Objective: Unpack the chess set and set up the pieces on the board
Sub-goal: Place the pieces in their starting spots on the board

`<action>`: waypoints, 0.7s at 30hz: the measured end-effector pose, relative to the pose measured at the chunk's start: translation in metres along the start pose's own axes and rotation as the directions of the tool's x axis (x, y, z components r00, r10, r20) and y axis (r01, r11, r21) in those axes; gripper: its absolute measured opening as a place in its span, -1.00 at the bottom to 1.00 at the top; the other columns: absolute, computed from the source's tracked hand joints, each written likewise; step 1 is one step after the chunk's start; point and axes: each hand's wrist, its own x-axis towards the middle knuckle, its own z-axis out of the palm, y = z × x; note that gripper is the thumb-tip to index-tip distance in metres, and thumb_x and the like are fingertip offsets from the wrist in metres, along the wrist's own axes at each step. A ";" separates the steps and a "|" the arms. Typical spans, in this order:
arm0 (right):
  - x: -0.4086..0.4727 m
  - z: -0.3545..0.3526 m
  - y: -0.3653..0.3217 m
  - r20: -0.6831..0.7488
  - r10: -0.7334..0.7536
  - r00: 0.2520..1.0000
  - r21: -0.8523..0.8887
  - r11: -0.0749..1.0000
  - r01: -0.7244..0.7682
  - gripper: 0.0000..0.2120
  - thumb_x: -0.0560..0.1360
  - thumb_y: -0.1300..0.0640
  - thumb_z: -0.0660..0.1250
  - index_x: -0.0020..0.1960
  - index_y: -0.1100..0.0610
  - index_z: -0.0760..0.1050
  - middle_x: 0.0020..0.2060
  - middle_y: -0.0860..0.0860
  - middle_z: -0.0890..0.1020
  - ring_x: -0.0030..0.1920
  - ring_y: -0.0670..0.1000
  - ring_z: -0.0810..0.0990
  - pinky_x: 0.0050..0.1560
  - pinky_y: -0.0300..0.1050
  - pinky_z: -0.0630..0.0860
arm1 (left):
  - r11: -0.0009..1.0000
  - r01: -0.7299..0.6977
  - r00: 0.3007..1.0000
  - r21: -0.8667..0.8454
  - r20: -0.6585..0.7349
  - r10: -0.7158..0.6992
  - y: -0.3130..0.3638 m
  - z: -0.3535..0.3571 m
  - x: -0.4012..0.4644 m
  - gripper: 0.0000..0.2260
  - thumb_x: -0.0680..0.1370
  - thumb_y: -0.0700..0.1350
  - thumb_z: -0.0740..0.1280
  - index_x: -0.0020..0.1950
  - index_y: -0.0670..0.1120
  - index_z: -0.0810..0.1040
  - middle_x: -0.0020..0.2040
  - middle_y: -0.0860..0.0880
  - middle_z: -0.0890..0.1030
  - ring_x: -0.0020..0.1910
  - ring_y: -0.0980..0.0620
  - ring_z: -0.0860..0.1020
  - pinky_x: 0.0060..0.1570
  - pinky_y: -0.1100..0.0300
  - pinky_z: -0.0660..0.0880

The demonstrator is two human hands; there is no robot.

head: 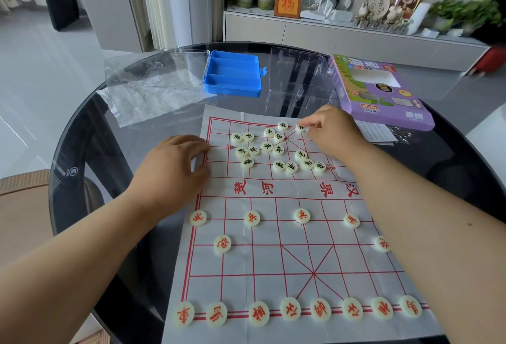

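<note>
Head view looks down on a paper board [273, 261] spread on a dark glass table [109, 135]. Nearest, red-lettered pieces [290, 308] stand in a row along the near edge, with more red ones on the lines beyond. Further on, the left hand [175, 163] lies at the board's left edge, fingers straight and relaxed, their tips pressing on the paper, holding nothing. The right hand [332, 127] reaches over the far side, forearm crossing the board; its thumb and forefinger pinch one black-lettered piece [300, 127] near the far edge. Other black pieces [267, 146] lie scattered beside it. Beyond stand a blue tray [232, 74], clear plastic packaging [298, 81] and a purple box [383, 92].
</note>
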 end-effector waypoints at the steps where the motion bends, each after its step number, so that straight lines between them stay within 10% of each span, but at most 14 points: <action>1: 0.000 0.000 -0.004 -0.022 -0.033 0.999 0.002 0.999 0.033 -0.72 0.51 0.26 0.28 0.15 0.06 0.62 0.02 0.02 0.48 0.04 0.05 0.52 0.03 -0.13 0.45 | 1.000 0.000 1.000 -0.001 0.001 0.000 0.000 0.000 0.000 -0.63 0.56 -0.06 0.25 0.38 0.02 0.44 0.38 0.07 0.41 0.36 0.06 0.33 0.31 0.17 0.30; 7: 0.004 0.014 -0.052 0.050 -0.196 0.979 0.018 0.981 0.195 -0.85 0.48 0.15 0.37 0.00 0.02 0.67 -0.21 -0.11 0.41 -0.12 -0.04 0.46 -0.14 -0.20 0.35 | 1.000 -0.003 1.000 0.000 -0.001 0.003 0.000 0.000 0.001 -0.63 0.56 -0.06 0.25 0.38 0.02 0.45 0.38 0.07 0.42 0.36 0.06 0.32 0.31 0.17 0.29; 21: 0.003 0.013 -0.055 0.291 -0.183 0.939 -0.137 0.963 0.230 -0.55 0.61 0.23 0.00 0.31 -0.16 0.46 -0.26 -0.14 0.28 0.00 -0.05 0.28 0.25 -0.07 0.16 | 1.000 -0.001 1.000 0.001 0.004 0.001 0.000 0.000 0.001 -0.62 0.56 -0.04 0.25 0.39 0.03 0.43 0.39 0.09 0.40 0.37 0.08 0.31 0.31 0.19 0.29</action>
